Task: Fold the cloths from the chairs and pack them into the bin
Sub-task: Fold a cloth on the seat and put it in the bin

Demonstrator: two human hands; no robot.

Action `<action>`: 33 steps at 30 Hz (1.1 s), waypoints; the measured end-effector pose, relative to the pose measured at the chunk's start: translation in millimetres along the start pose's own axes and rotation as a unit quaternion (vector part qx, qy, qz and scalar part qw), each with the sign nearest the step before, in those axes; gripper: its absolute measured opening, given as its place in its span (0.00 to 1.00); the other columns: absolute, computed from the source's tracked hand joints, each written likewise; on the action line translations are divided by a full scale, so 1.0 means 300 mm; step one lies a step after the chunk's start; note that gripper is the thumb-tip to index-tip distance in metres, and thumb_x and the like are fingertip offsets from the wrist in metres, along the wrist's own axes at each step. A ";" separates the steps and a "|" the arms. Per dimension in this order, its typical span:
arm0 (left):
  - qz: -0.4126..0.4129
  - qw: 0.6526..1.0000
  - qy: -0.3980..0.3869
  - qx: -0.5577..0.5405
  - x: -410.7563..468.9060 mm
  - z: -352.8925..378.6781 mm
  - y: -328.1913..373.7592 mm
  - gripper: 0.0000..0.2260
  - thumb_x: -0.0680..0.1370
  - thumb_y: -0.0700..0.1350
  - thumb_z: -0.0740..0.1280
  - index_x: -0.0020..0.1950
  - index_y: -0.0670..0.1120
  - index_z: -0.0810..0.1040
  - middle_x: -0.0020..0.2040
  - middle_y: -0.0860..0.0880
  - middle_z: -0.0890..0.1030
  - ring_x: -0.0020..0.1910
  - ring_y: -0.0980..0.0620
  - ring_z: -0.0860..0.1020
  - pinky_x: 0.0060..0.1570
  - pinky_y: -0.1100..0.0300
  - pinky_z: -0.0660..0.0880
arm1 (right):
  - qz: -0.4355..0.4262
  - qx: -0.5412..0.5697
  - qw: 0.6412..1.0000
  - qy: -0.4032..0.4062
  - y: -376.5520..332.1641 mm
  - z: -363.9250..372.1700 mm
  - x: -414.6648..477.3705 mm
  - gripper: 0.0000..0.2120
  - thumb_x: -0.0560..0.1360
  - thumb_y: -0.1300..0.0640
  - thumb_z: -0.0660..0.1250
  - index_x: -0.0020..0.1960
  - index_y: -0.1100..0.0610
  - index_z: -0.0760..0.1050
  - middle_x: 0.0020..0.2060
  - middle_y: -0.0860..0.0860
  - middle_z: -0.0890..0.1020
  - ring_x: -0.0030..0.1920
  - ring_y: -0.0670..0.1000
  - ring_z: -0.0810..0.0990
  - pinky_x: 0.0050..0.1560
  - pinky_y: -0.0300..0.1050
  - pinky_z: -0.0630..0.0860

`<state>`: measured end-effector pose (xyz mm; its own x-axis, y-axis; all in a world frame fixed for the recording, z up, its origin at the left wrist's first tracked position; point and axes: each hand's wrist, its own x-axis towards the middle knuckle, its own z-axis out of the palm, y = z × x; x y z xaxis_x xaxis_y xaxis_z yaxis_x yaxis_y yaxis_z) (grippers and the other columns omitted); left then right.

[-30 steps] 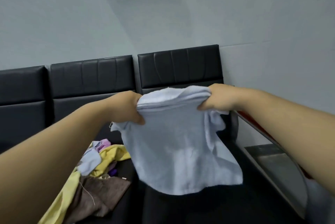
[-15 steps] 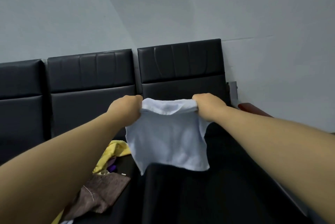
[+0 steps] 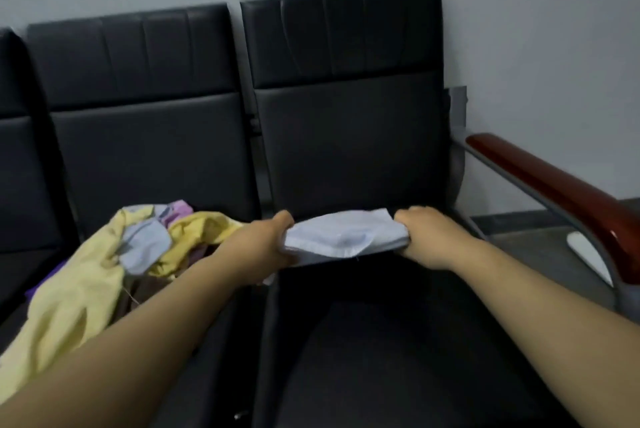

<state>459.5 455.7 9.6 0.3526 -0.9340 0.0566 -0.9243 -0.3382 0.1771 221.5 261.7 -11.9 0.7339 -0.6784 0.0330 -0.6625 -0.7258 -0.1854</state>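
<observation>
Cloth (image 3: 341,235): light, soft, limp; best held at both ends.
Grip: left hand (image 3: 263,247) and right hand (image 3: 426,237) clutch its ends.

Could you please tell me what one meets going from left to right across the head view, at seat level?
From the left: pile of cloths → left hand → pale blue cloth → right hand → wooden armrest.

We see the left hand (image 3: 263,244) and the right hand (image 3: 426,237) each gripping 1 end of a pale blue folded cloth (image 3: 341,235), stretched low over the black padded chair seat (image 3: 398,351). On the seat to its left lies a heap of yellow, blue, pink and brown cloths (image 3: 79,289). A glossy red-brown armrest (image 3: 554,192) runs along the right.
</observation>
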 end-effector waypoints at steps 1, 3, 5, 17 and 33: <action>-0.007 0.999 -0.040 -0.017 -0.011 0.094 -0.008 0.20 0.76 0.55 0.71 0.62 0.51 0.67 0.44 0.49 0.81 0.42 0.46 0.80 0.42 0.55 0.73 | 0.038 0.028 0.996 -0.078 0.018 0.079 -0.020 0.16 0.71 0.47 0.74 0.54 0.52 0.76 0.53 0.52 0.79 0.53 0.56 0.81 0.51 0.50 0.79; -0.036 0.992 -0.097 -0.072 -0.029 0.253 -0.039 0.26 0.75 0.57 0.73 0.68 0.51 0.67 0.52 0.47 0.81 0.50 0.45 0.80 0.47 0.56 0.73 | 0.072 0.060 0.979 -0.183 0.039 0.185 -0.040 0.21 0.66 0.45 0.79 0.54 0.52 0.77 0.55 0.52 0.80 0.53 0.55 0.82 0.51 0.50 0.81; -0.072 0.987 -0.099 -0.106 -0.019 0.327 -0.066 0.26 0.75 0.59 0.73 0.68 0.50 0.70 0.55 0.47 0.80 0.54 0.44 0.80 0.50 0.56 0.74 | 0.093 0.128 0.965 -0.207 0.056 0.193 -0.030 0.22 0.67 0.49 0.81 0.56 0.55 0.79 0.54 0.57 0.84 0.54 0.58 0.85 0.53 0.53 0.83; -0.125 0.941 -0.031 -0.314 0.024 0.326 -0.121 0.20 0.71 0.57 0.71 0.49 0.41 0.78 0.45 0.44 0.83 0.46 0.47 0.82 0.54 0.47 0.77 | 0.039 0.209 0.975 -0.069 0.060 0.223 0.039 0.07 0.75 0.49 0.70 0.45 0.52 0.77 0.40 0.50 0.82 0.42 0.53 0.80 0.43 0.48 0.76; -0.255 0.768 -0.443 -0.385 -0.192 0.254 -0.129 0.14 0.67 0.51 0.77 0.46 0.43 0.88 0.52 0.41 0.86 0.46 0.45 0.85 0.44 0.53 0.81 | 0.109 0.315 0.839 -0.430 0.055 0.167 -0.173 0.08 0.77 0.53 0.75 0.49 0.58 0.84 0.50 0.53 0.88 0.51 0.54 0.87 0.54 0.49 0.82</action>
<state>463.8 513.7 -75.3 0.0865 -0.5289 -0.8443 -0.2168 -0.8371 0.5022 180.0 290.5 -65.7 0.6217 -0.2572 -0.7398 -0.7833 -0.2065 -0.5864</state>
